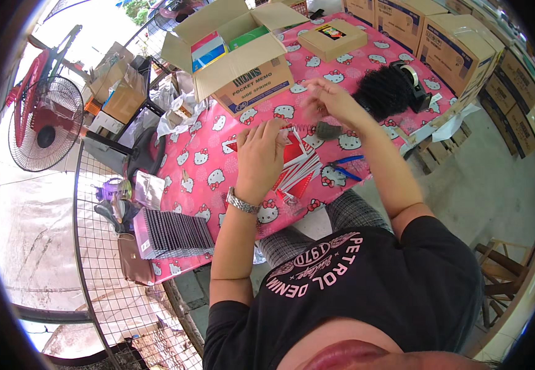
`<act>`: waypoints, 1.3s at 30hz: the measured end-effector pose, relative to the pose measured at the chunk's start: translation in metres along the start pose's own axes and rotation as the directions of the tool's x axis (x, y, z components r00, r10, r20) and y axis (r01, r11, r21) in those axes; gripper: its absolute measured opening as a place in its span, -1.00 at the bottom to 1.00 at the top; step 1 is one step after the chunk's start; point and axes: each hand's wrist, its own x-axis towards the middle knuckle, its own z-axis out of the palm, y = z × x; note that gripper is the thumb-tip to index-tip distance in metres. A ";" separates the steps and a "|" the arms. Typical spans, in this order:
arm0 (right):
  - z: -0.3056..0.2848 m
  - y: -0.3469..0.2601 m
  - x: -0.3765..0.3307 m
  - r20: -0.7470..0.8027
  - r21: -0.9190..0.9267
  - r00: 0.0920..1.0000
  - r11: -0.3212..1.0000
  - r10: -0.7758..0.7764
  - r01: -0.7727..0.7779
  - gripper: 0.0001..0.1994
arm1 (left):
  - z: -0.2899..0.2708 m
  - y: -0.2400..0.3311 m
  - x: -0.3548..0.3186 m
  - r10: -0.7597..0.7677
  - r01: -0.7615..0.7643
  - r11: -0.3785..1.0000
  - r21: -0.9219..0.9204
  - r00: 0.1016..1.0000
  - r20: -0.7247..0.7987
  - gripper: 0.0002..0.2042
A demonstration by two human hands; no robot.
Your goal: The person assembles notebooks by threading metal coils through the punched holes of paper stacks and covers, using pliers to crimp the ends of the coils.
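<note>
Your left hand presses flat on the red-and-white packets fanned on the pink counter (pinning them against sliding), while your right hand pinches something small I cannot make out above them.

black printed tee, grey checked trousers — silver wristwatch on left wrist.

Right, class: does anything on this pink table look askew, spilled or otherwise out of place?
Mildly. The red and white booklets under the left hand lie fanned and skewed, not squared up. The open carton sits at an angle to the table edge. Nothing looks spilled or damaged; the dark stack at the near corner is tidy.
</note>
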 end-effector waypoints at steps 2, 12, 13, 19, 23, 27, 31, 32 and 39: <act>-0.063 0.087 0.054 -0.264 -0.680 0.964 0.714 -0.029 -0.165 -0.61 | 0.005 0.004 0.015 0.009 -0.007 0.999 -0.048 0.999 0.042 -0.81; -0.130 0.171 0.073 0.021 -0.986 0.954 -0.163 -0.299 -0.029 -0.58 | 0.016 0.011 0.033 0.080 -0.062 0.990 0.124 0.986 -0.144 -0.68; -0.041 0.117 0.073 -0.020 -0.892 0.997 0.449 0.076 -0.052 -0.63 | 0.003 -0.020 -0.010 -0.047 0.065 0.986 0.152 0.991 -0.123 -0.67; -0.013 -0.039 0.016 0.597 -0.219 0.790 0.919 -0.139 0.327 -0.65 | 0.004 -0.015 0.006 -0.118 0.125 0.990 0.069 0.988 -0.099 -0.65; -0.014 -0.054 0.003 0.584 0.050 0.804 0.993 -0.117 0.109 -0.75 | 0.004 -0.016 0.006 -0.125 0.132 0.989 0.070 0.987 -0.100 -0.64; -0.018 -0.041 0.019 0.603 -0.493 0.790 0.726 -0.113 0.480 -0.64 | 0.003 -0.011 0.010 -0.154 0.159 0.985 0.061 0.986 -0.068 -0.64; -0.007 -0.059 0.004 0.617 -0.188 0.775 0.931 -0.137 0.314 -0.65 | 0.002 -0.017 0.003 -0.142 0.148 0.987 0.066 0.986 -0.087 -0.63; -0.010 -0.059 0.012 0.612 -0.415 0.786 0.813 -0.084 0.409 -0.65 | 0.003 -0.016 0.005 -0.133 0.137 0.989 0.047 0.987 -0.086 -0.63; 0.002 -0.069 0.022 0.625 -0.652 0.780 0.528 -0.031 0.544 -0.69 | -0.002 -0.017 0.006 -0.139 0.138 0.990 -0.030 0.989 -0.051 -0.64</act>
